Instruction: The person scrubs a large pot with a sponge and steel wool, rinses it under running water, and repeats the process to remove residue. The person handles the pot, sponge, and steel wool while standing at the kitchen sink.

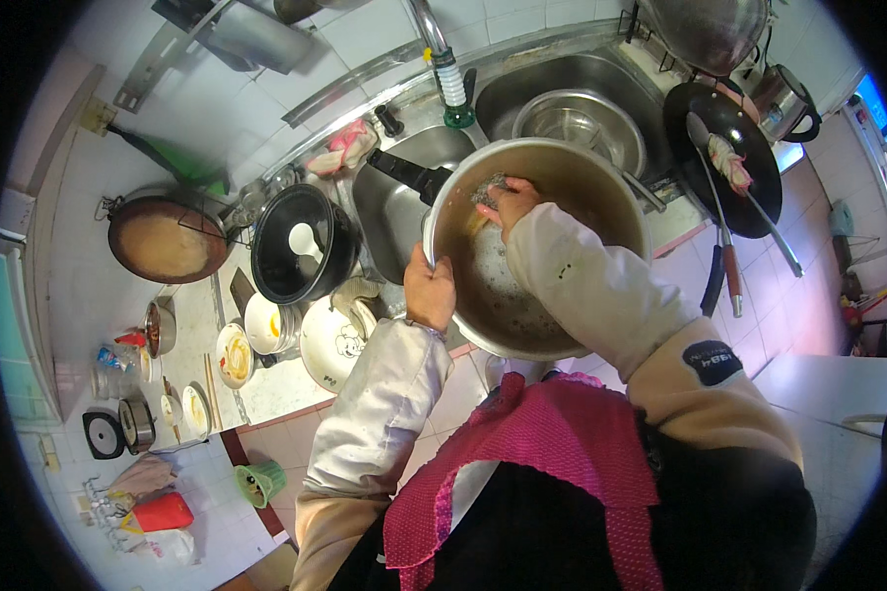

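Note:
A large metal pressure-cooker pot (606, 199) with a black handle (406, 176) is tilted toward me at the sink's front edge. My left hand (430, 289) grips its rim on the left side. Inside the pot, my right hand (515, 204) presses a steel-wool scourer (489, 189) against the inner wall. Soapy water with foam (499, 277) lies in the bottom. Behind the pot are the left sink basin (384, 203) and the right basin (499, 92), which holds a steel bowl (576, 103). The pot hides part of both basins.
Left of the sink stand a black inner pot (266, 244) with a white rice paddle (305, 240), stacked bowls (264, 325) and a plate (325, 354). A faucet (447, 74) rises behind. At right, a black wok (680, 162) holds a ladle and a spatula, handles jutting over the floor.

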Motion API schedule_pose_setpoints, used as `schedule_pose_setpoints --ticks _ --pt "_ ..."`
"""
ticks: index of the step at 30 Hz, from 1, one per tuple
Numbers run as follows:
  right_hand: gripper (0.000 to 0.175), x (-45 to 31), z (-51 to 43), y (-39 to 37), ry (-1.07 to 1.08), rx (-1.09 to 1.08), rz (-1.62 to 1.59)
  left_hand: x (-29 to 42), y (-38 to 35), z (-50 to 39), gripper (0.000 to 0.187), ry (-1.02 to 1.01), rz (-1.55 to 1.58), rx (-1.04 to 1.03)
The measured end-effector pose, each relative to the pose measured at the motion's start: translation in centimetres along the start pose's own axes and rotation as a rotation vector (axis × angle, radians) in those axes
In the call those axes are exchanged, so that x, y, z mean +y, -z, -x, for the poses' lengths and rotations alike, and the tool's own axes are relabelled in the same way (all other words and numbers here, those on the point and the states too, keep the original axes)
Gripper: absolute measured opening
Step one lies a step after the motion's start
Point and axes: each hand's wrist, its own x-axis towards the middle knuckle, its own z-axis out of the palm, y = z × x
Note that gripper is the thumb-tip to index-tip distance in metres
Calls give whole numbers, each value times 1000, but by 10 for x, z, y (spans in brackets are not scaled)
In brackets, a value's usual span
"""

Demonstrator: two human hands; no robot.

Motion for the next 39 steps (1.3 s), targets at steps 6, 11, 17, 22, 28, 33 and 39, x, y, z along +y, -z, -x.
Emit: schedule_pose_setpoints --ticks 6,11,17,22,28,33,39 --pt "37 -4 59 2 -169 -612 503 -9 2 20 18 -24 21 97" --pt "34 -4 60 37 212 -1267 1988 11 -10 35 26 15 139 199" --pt "32 -27 -7 58 311 -1054 2277 -8 -10 32 31 11 243 153" --pt "30 -17 34 79 391 -1134 2196 2 13 1 21 199 -5 56" --pt "27 28 60 48 550 -1084 1537 -4 -3 -5 28 12 -79 178" --pt "36 -24 25 -16 -156 -293 285 -8 4 7 23 60 -157 169" --pt "30 -4 14 -7 -65 -347 285 -3 0 12 19 14 -153 182"
